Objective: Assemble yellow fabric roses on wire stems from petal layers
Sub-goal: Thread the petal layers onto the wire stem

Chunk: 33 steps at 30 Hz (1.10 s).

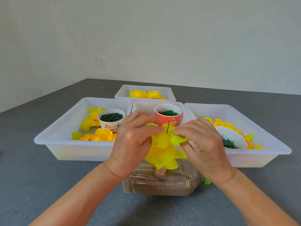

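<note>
- A plain off-white wall [162, 38] fills the upper half of the view, bare and evenly lit.
- A white electrical socket [101, 61] sits low on that wall, left of centre.
- A second wall [24, 62] meets it at a corner on the left.
- A dark grey, felt-like surface [48, 185] spreads from the wall's foot towards the camera.
- The light is soft and diffuse, with only faint shadows on the grey surface.

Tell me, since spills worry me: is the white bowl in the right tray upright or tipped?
Tipped: the white bowl leans with its opening facing the camera.
</note>
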### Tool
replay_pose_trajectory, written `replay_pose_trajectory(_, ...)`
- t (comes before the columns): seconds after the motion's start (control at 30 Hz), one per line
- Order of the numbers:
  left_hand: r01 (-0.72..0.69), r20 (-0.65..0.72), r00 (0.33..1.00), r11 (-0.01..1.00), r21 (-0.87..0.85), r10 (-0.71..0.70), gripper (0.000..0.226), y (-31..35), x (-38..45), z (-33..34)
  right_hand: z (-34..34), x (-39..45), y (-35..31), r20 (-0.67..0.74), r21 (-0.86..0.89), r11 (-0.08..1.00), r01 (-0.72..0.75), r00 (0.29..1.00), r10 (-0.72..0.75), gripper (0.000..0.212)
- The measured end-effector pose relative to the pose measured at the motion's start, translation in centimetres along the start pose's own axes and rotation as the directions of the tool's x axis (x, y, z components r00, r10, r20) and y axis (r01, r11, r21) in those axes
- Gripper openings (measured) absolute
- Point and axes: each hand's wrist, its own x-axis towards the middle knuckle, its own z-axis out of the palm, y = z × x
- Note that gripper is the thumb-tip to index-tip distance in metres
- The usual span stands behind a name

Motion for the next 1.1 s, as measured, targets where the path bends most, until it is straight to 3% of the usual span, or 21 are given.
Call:
replay_pose_trajectory(0.5, -0.117, 0.066, 0.991, 0.991, 0.068, 0.113, 0.025, -0.6, -0.6, -0.1, 0.6, -0.6, 0.0, 0.083, 0.04, 0.999, -0.001, 0.997, -0.002, 0.025)
replay_pose_trajectory(0.87, -0.087, 0.1, 0.992, 0.995, 0.047, 0.082, 0.031, -1.0, -1.0, -0.1, 0.0, -0.9, -0.4, 0.083, 0.101, 0.994, -0.047, 0.996, 0.039, 0.014)
replay_pose_trajectory(1.1, -0.067, 0.129, 0.99, 0.997, 0.044, 0.06, 0.035, -1.0, -0.9, -0.1, -0.9, -1.4, -0.4, 0.099, 0.137, 0.99, -0.036, 0.995, 0.023, 0.023)
